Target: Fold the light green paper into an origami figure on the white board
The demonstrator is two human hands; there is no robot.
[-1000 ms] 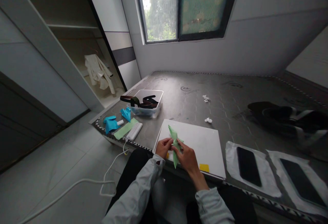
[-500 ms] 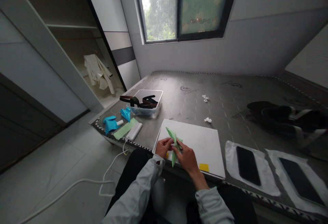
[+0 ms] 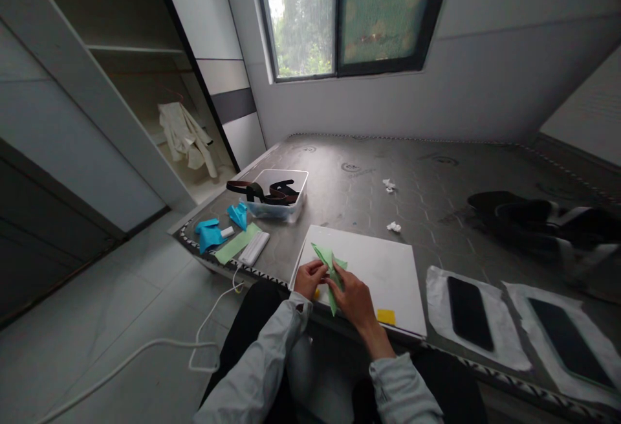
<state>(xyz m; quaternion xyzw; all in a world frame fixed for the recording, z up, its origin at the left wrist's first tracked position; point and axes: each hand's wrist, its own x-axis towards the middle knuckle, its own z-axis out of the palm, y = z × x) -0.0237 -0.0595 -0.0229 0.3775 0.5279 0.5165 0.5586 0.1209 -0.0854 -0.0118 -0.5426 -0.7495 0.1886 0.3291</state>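
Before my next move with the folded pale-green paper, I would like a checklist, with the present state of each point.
Left hand on the folded pale-green paper: ok, fingertips pinch it.
Right hand on it: ok, thumb and fingers hold it.
Creases aligned: cannot tell, fingers cover the middle.
Flat green paper strip apart from hands: ok, beside a long white plastic block.
Dark straps wholly inside clear plastic box: not ok, some overhang its rim.

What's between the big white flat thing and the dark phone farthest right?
In the head view, another dark phone lies there, on a white sheet.
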